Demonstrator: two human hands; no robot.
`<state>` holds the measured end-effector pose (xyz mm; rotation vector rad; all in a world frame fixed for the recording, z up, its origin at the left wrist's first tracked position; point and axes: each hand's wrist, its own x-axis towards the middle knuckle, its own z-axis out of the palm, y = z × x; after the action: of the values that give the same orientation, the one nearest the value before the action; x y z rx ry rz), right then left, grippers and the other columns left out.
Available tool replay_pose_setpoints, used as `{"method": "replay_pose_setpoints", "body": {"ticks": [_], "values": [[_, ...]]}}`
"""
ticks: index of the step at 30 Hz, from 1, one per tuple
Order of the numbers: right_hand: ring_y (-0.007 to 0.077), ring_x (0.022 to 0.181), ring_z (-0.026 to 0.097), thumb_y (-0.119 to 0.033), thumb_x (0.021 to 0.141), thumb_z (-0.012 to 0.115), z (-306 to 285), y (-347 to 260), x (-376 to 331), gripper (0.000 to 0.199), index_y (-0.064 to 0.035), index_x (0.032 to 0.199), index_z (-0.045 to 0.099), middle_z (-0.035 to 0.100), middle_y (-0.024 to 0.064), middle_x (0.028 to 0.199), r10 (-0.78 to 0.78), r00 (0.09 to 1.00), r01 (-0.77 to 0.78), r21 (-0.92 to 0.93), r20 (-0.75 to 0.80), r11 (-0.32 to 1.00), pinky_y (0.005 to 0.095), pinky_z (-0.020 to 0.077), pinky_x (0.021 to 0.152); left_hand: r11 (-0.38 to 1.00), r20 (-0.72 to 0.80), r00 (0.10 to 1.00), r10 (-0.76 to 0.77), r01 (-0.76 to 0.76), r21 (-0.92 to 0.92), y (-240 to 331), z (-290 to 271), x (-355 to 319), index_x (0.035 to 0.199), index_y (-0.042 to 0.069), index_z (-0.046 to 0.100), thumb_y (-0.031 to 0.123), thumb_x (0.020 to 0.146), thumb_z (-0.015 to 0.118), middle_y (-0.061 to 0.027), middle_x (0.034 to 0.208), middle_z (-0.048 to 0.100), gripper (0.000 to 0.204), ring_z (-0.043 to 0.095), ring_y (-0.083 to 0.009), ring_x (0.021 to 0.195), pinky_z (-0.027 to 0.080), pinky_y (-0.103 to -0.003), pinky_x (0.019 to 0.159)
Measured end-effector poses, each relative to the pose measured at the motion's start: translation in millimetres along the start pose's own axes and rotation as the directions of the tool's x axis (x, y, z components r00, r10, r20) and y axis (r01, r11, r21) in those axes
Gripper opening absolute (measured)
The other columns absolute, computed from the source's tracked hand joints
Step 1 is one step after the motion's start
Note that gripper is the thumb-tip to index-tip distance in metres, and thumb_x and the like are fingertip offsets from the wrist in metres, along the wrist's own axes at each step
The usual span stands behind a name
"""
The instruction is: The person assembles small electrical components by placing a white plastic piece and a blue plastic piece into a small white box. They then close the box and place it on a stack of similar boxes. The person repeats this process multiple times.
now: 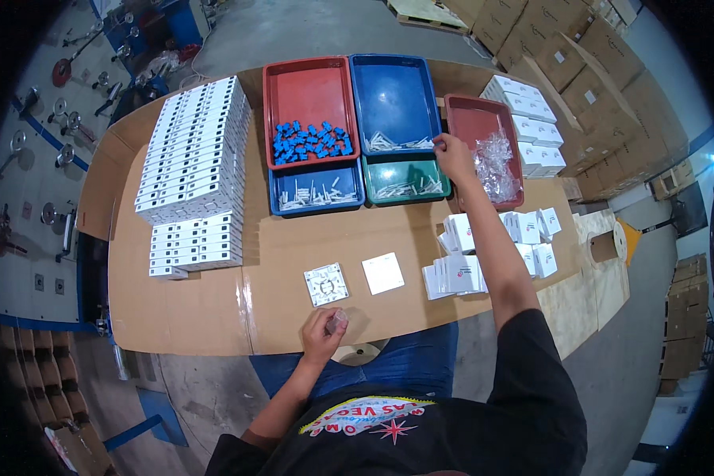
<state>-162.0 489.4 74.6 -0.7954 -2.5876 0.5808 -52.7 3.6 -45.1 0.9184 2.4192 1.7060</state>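
Note:
My left hand point(323, 332) rests at the near edge of the cardboard-covered table point(214, 309), closed around a small clear plastic bag point(337, 320). Just beyond it lie a white square switch plate with its back side up point(326, 283) and a plain white square cover point(382, 273). My right hand point(454, 156) reaches far over the table to the front right corner of the large blue tray point(394, 99), fingers pinching at small white parts point(397, 143) there. Whether it holds one I cannot tell.
A red tray with blue pieces point(309, 141), a small blue tray point(316, 190) and a green tray point(407, 181) of white parts, and a dark red tray of clear bags point(492, 159) line the back. Stacked white boxes point(190, 166) stand left; small boxes point(496, 238) lie right.

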Motion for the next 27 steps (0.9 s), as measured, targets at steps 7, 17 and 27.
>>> {"method": "replay_pose_setpoints", "body": {"ticks": [7,17,27], "values": [[0.0355,0.105,0.072,-0.020,0.087,0.069,54,11,48,0.027,-0.0144,0.113,0.076,0.077,0.0157,0.108,0.070,0.996,-0.055,-0.249,0.055,0.967,0.0482,0.0569,0.091,0.993,0.060,0.998,0.028,-0.035,0.115,-2,-4,-2,0.102,0.004,0.070,0.021,0.085,0.083,-0.0114,0.088,0.069,0.028,0.069,-0.0280,0.078,0.055,-0.037,0.066],[0.0352,0.099,0.073,-0.019,0.086,0.070,64,21,58,0.014,-0.0154,0.097,0.080,0.077,0.0138,0.103,0.096,0.992,-0.086,-0.125,0.083,0.988,0.0446,0.0575,0.088,0.995,0.056,0.998,0.041,-0.046,0.089,0,-3,0,0.103,0.003,0.069,0.022,0.086,0.082,-0.0129,0.089,0.069,0.029,0.069,-0.0296,0.078,0.055,-0.038,0.066],[0.0340,0.101,0.074,-0.019,0.089,0.072,24,16,47,0.018,-0.0114,0.103,0.079,0.077,0.0144,0.106,0.046,0.999,-0.047,0.073,0.017,0.996,0.0426,0.0566,0.087,0.969,-0.032,0.975,-0.221,0.216,-0.116,-21,4,-5,0.107,0.001,0.069,0.015,0.092,0.078,-0.0084,0.092,0.068,0.023,0.066,-0.0195,0.081,0.053,-0.032,0.070]]}}
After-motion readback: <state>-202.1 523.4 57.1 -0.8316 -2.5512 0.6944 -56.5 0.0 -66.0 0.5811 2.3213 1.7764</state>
